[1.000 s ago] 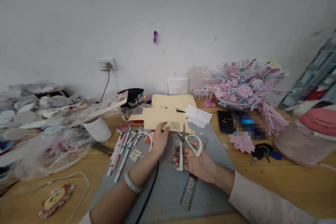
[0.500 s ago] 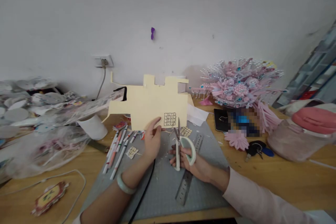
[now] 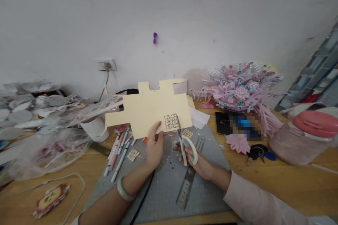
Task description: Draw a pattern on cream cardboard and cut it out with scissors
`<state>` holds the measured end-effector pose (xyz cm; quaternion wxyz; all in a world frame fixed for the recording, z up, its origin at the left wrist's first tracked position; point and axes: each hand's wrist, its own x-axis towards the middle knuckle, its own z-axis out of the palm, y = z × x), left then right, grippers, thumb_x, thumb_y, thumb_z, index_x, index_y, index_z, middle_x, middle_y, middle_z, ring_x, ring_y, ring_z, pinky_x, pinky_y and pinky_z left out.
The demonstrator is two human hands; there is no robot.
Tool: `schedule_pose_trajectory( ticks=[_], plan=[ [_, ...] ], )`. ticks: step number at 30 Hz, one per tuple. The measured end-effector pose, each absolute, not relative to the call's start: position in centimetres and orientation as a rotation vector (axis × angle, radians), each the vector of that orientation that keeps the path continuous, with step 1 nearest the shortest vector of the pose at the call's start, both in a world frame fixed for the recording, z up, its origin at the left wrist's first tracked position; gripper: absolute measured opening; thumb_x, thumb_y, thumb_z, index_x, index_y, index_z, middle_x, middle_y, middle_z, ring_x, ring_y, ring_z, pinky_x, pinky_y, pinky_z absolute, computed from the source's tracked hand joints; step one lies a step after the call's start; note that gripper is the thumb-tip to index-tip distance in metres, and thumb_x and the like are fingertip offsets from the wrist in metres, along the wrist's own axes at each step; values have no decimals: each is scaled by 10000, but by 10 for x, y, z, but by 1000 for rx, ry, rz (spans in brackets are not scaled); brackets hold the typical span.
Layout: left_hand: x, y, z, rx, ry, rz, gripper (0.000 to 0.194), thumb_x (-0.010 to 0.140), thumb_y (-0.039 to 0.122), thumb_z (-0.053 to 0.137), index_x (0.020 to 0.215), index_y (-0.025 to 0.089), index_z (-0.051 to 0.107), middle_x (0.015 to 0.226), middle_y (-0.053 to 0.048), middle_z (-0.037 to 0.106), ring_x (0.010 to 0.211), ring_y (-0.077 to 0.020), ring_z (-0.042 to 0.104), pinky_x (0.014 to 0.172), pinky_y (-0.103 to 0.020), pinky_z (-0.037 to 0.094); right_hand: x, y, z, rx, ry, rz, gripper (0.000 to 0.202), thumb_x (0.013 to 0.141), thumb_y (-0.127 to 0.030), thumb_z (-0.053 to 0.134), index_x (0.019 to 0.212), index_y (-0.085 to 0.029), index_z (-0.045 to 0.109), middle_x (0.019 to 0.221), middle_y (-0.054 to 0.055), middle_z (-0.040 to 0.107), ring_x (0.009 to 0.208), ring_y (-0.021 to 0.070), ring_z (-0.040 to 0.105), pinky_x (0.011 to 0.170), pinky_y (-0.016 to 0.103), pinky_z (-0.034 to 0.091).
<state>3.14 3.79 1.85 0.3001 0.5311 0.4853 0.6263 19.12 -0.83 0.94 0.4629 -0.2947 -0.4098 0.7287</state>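
My left hand point(image 3: 155, 146) pinches the lower edge of a cream sheet of card point(image 3: 155, 107), which is held up off the mat and has cut-out notches along its edges. A small grid of black drawn rings point(image 3: 171, 121) sits near its lower right. My right hand point(image 3: 196, 160) grips white-handled scissors point(image 3: 188, 149), fingers through the loops. The blades point up at the card's lower edge, just right of the drawn grid. Below lie a steel ruler point(image 3: 186, 186) and two small drawn-on scraps, one scrap point(image 3: 133, 154) at left and another scrap point(image 3: 187, 133) behind the scissors.
Several marker pens point(image 3: 120, 158) lie left on the grey cutting mat point(image 3: 158, 197). A white cup point(image 3: 95, 130) and plastic bags point(image 3: 47, 151) stand further left. To the right are a pink beaded headdress point(image 3: 237, 88), keys point(image 3: 257, 153), a phone point(image 3: 222, 123) and a pink-lidded jar point(image 3: 295, 144).
The card has tilted, its right side rising relative to its left. The scissor blades have come together and now meet the card's lower edge beside the grid.
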Motion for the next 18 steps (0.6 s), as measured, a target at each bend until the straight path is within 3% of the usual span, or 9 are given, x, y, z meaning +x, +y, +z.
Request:
schedule_pose_trajectory(
  ticks=[5, 13, 18],
  plan=[
    [34, 35, 17, 1440, 1284, 1666, 371, 838, 308, 499, 1191, 194, 516, 1272, -117, 513, 804, -159, 663, 816, -341, 531, 193, -8, 10, -746, -1055, 1749, 448, 673, -500, 673, 1001, -201, 609, 774, 25, 617, 649, 132, 483, 615, 260, 351],
    [32, 36, 15, 1401, 1286, 1675, 398, 838, 321, 508, 1215, 196, 490, 1293, -124, 491, 830, -165, 661, 841, -345, 518, 192, -6, 10, -715, -1018, 1735, 401, 678, -458, 687, 969, -191, 617, 885, 51, 643, 632, 119, 500, 584, 256, 338],
    [32, 36, 15, 1423, 1267, 1687, 394, 833, 347, 515, 1197, 196, 510, 1295, -125, 485, 812, -158, 662, 812, -331, 531, 193, -5, 9, -716, -1050, 1731, 408, 692, -464, 673, 987, -189, 612, 830, 42, 638, 626, 122, 498, 575, 256, 328]
  ],
)
